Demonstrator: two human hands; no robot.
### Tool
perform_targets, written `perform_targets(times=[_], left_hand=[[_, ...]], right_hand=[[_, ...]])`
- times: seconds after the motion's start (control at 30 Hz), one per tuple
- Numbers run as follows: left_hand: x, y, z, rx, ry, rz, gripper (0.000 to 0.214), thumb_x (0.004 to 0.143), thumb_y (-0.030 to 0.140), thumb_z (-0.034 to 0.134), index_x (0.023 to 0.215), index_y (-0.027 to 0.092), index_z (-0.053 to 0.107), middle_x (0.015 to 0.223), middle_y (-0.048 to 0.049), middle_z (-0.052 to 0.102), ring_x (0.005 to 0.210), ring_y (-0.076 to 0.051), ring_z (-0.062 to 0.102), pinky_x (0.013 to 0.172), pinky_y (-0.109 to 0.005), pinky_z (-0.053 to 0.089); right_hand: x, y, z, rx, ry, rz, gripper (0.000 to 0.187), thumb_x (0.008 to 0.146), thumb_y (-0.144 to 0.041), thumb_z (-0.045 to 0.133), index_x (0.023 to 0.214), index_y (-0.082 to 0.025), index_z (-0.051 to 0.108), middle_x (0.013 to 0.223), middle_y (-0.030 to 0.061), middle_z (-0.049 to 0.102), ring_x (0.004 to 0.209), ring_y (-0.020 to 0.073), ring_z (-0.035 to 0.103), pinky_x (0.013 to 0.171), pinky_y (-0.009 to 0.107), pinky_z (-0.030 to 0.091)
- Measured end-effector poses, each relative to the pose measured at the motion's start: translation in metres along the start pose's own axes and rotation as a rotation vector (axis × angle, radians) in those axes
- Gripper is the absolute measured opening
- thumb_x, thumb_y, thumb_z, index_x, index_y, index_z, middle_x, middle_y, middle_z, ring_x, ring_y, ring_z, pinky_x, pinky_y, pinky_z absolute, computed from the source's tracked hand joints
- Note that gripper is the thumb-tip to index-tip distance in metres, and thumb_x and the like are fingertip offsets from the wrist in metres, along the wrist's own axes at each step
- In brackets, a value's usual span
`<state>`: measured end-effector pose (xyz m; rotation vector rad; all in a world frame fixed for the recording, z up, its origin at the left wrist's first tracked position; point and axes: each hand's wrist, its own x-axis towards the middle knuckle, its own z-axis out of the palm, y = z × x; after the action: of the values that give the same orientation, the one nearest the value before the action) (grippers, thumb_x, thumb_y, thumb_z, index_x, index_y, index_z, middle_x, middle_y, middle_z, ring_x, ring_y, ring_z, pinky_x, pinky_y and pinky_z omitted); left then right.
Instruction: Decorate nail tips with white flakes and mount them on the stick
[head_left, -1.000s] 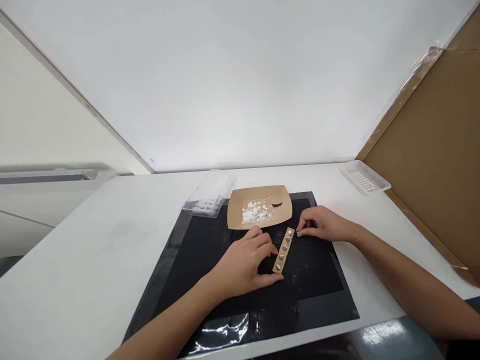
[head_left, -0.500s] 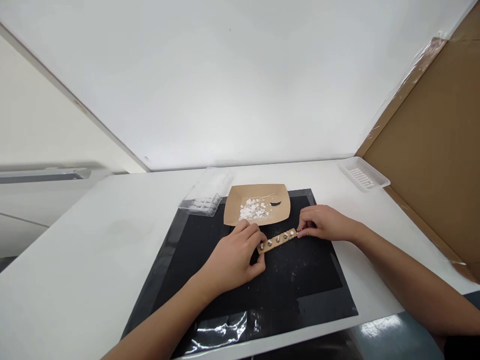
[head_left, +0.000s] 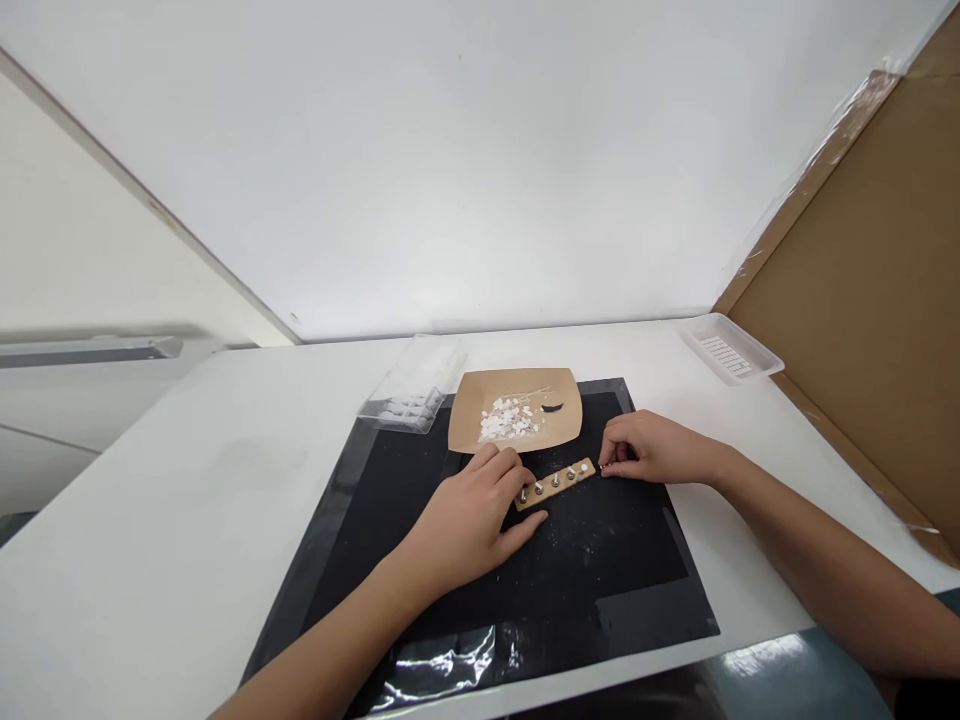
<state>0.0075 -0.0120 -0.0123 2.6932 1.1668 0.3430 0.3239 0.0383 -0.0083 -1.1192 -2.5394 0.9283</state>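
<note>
A narrow wooden strip (head_left: 555,484) lies slanted on the black mat (head_left: 555,590), with several small metal pieces standing in a row along it and a white round dot near its right end. My left hand (head_left: 472,510) is at the strip's left end: its fingertips touch the far edge, while the thumb lies stretched on the mat, apart from the strip. Just beyond the right end, my right hand (head_left: 660,448) is closed in a pinch. A tiny shiny bit shows at those fingertips, too small to name.
Behind the strip stands a brown paper tray (head_left: 566,425) holding white flakes, thin sticks and a dark curved piece. A clear plastic compartment box (head_left: 412,385) is left of it. At the far right, a translucent tray (head_left: 754,360) sits beside a cardboard wall (head_left: 862,300).
My right hand has drawn slightly right, off the strip's end. My left thumb has come away from the strip's near edge and stretched out over the mat.
</note>
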Motion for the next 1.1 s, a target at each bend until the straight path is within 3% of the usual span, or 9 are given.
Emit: perform_targets(times=[0.5,0.9,1.1], left_hand=[[0.000,-0.001,0.001,-0.026,0.001,0.021,0.009,0.103,0.029,0.064,0.108,0.022,0.066,0.104,-0.0072,0.064,0.103,-0.026,0.057,0.082,-0.037,0.053],[0.000,-0.001,0.002,-0.042,0.024,0.034,0.012,0.104,0.031,0.063,0.109,0.021,0.067,0.103,-0.0077,0.064,0.104,-0.027,0.056,0.084,-0.038,0.054],[0.000,-0.002,0.002,-0.060,0.013,0.026,0.010,0.103,0.029,0.066,0.109,0.021,0.067,0.103,-0.0071,0.064,0.104,-0.028,0.057,0.083,-0.038,0.053]], right_hand=[[0.006,-0.008,0.013,0.035,0.126,-0.149,0.010,0.098,-0.022,0.068,0.102,-0.022,0.077,0.096,0.0038,0.071,0.076,0.0143,0.066,0.069,0.027,0.053],[0.008,-0.009,0.020,0.149,0.109,-0.140,0.014,0.099,-0.022,0.067,0.107,-0.024,0.079,0.108,0.0056,0.068,0.080,0.0140,0.067,0.076,0.029,0.057],[0.008,-0.008,0.020,0.094,0.129,-0.138,0.015,0.098,-0.025,0.071,0.112,-0.022,0.073,0.102,0.0042,0.068,0.078,0.0146,0.064,0.074,0.030,0.055]])
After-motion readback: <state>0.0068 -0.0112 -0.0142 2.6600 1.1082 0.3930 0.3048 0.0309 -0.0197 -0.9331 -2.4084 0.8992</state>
